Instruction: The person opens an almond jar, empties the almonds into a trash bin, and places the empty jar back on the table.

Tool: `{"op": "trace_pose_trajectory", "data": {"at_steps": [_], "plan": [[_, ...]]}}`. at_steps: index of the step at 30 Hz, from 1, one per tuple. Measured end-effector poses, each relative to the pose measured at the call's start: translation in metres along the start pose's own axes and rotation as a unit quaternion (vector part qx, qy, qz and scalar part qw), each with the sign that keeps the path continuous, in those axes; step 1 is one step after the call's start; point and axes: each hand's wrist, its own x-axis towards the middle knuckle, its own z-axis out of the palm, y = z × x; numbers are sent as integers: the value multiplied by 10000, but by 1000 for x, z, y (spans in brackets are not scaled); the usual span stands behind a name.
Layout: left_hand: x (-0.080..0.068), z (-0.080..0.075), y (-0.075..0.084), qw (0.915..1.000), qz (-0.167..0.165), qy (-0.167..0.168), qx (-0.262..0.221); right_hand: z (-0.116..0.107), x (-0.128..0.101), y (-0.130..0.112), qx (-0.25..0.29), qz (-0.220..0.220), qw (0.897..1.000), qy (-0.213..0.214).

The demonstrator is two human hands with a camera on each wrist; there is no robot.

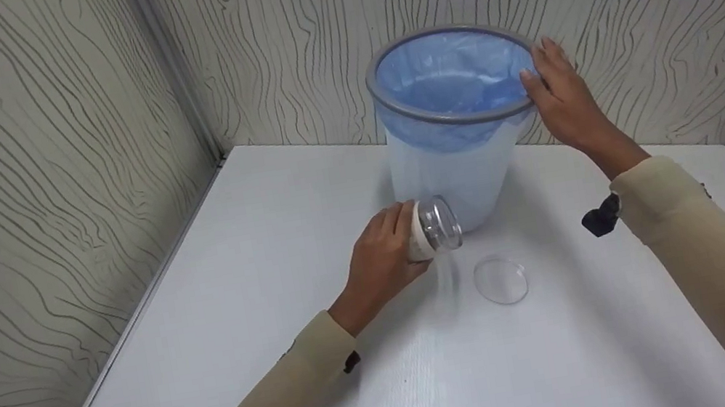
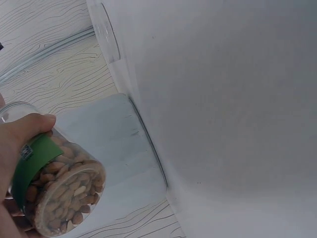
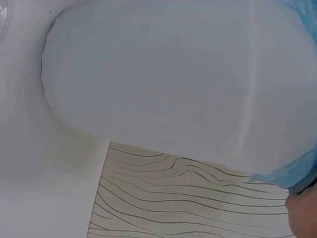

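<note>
One bin (image 1: 452, 166), one jar (image 1: 433, 227), one lid (image 1: 500, 279), two hands.

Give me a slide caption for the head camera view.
Left hand grips a nut jar; right hand holds the bin.

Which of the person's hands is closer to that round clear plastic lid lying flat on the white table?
Left. The left hand, holding a clear nut jar, is just beside the round clear plastic lid; the right hand is up at the bin's rim.

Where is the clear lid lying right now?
In the head view, the clear lid lies flat on the white table, just right of the jar.
</note>
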Motion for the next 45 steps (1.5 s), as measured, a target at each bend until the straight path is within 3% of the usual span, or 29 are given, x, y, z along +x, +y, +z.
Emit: {"op": "trace_pose_trajectory", "data": {"at_steps": [15, 33, 45], "plan": [[0, -1, 0, 9998, -55, 33, -202, 2, -4, -3, -184, 197, 9996, 46], [-1, -8, -11, 9982, -133, 270, -519, 13, -1, -1, -25, 103, 9998, 160], [2, -18, -19, 9958, -342, 258, -810, 15, 0, -3, 22, -21, 9998, 188]]}}
